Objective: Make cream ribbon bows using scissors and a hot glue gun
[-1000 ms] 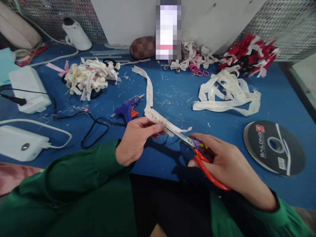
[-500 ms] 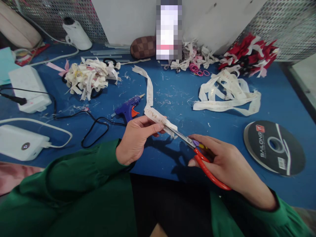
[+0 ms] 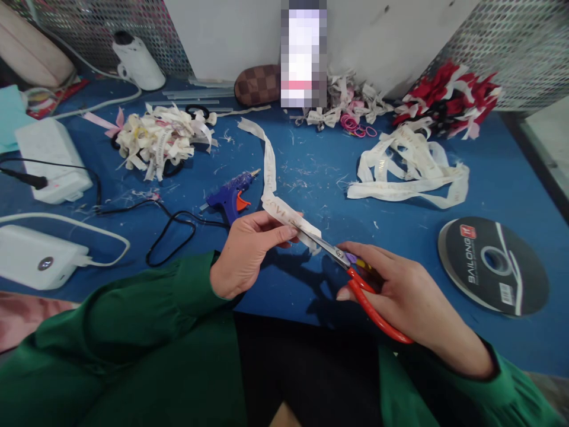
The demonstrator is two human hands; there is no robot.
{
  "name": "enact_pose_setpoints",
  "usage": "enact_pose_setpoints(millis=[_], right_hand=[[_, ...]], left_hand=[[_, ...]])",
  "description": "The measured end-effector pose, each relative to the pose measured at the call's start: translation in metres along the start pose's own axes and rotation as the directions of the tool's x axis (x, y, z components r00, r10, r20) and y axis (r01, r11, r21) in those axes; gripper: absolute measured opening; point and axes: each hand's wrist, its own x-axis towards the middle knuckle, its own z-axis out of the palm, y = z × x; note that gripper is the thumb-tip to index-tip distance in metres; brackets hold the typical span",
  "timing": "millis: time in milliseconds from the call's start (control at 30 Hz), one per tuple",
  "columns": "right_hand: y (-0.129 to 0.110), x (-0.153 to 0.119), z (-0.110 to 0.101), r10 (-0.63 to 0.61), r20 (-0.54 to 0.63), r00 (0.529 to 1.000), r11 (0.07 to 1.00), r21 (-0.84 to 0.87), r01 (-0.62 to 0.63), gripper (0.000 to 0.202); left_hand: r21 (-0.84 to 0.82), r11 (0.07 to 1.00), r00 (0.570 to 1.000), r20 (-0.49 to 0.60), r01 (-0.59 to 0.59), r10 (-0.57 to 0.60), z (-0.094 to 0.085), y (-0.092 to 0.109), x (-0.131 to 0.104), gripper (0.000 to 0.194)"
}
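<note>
Across the blue table (image 3: 311, 160), in the head view, the left hand (image 3: 249, 249) pinches a printed white ribbon (image 3: 281, 212) between thumb and fingers, the ribbon's far end trailing up the tabletop. The right hand (image 3: 402, 290) is curled round the handles of red-handled scissors (image 3: 340, 254), whose blades lie along the ribbon by the left fingertips. The glue gun (image 3: 229, 197) lies just beyond the left hand; a black spool (image 3: 493, 265) sits right of the scissors.

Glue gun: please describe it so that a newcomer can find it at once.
On the blue table, look just beyond the left hand, to the left of the white printed ribbon. The glue gun lies there, nozzle pointing away. Only it has a blue body and an orange trigger.
</note>
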Motion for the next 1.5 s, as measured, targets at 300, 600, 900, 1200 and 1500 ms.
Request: enact_pose_setpoints(millis=[300, 600, 900, 1200, 1500], right_hand=[[0.0032, -0.0022, 0.0005, -0.032, -0.031, 0.999, 0.999, -0.024, 0.031, 0.056], [0.0043, -0.0022, 0.0005, -0.043, -0.047, 0.998, 0.997, -0.063, 0.040, 0.056], [0.0028, -0.0010, 0.0023, 0.005, -0.044, 0.999, 1.000, -0.024, -0.006, 0.060], [0.0003, -0.0010, 0.0004, 0.026, -0.009, 1.000, 1.000, -0.013, -0.026, 0.056], [0.0000, -0.0029, 0.0001, -0.009, -0.032, 0.999, 1.000, -0.001, 0.009, 0.053]], left_hand=[[-0.041, 0.999, 1.000, 0.011, 0.012, -0.011, -0.0016, 0.0000, 0.0008, 0.018], [-0.093, 0.995, 0.998, -0.050, 0.038, -0.042, -0.0031, 0.0026, 0.0023, 0.013], [-0.010, 1.000, 0.999, -0.053, -0.006, 0.006, -0.0019, 0.0013, 0.0014, 0.010], [0.018, 0.999, 0.999, -0.032, -0.028, 0.028, -0.0011, -0.0019, -0.0001, 0.019], [-0.005, 0.999, 0.998, -0.039, -0.046, 0.045, -0.0018, -0.0016, 0.0002, 0.017]])
